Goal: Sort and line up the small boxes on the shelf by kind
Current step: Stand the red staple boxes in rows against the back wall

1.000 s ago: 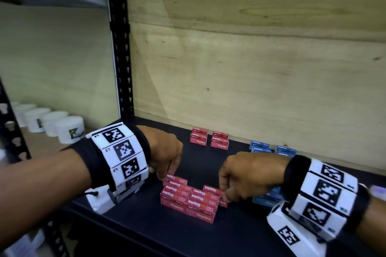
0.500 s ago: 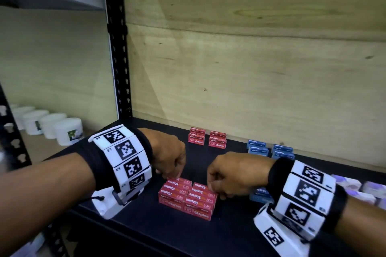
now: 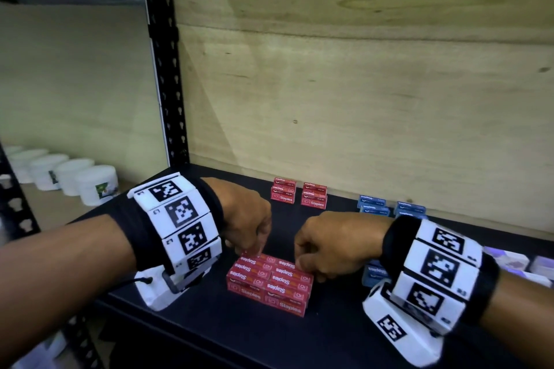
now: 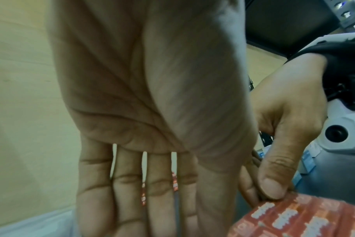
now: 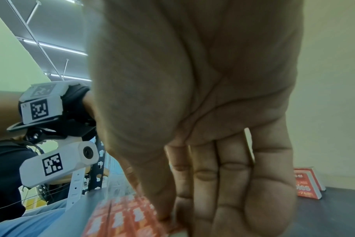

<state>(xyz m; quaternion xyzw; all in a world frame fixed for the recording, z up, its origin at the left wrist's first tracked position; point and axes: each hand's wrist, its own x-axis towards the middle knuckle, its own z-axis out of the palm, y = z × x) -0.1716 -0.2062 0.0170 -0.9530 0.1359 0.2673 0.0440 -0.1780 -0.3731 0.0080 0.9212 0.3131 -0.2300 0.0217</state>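
The block of small red cardboard staple boxes (image 3: pixel 269 280) sits at six o'clock on the black shelf (image 3: pixel 329 335); left hand (image 3: pixel 245 219) touches its far-left corner with fairly straight fingers, right hand (image 3: pixel 329 246) pinches its right end; light, stiff, loosely stacked, so best squeezed from both ends.

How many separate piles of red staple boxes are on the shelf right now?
3. The back-left red stack and back-right red stack stand near the wall; the front red block lies between the left hand and right hand, which may hide more.
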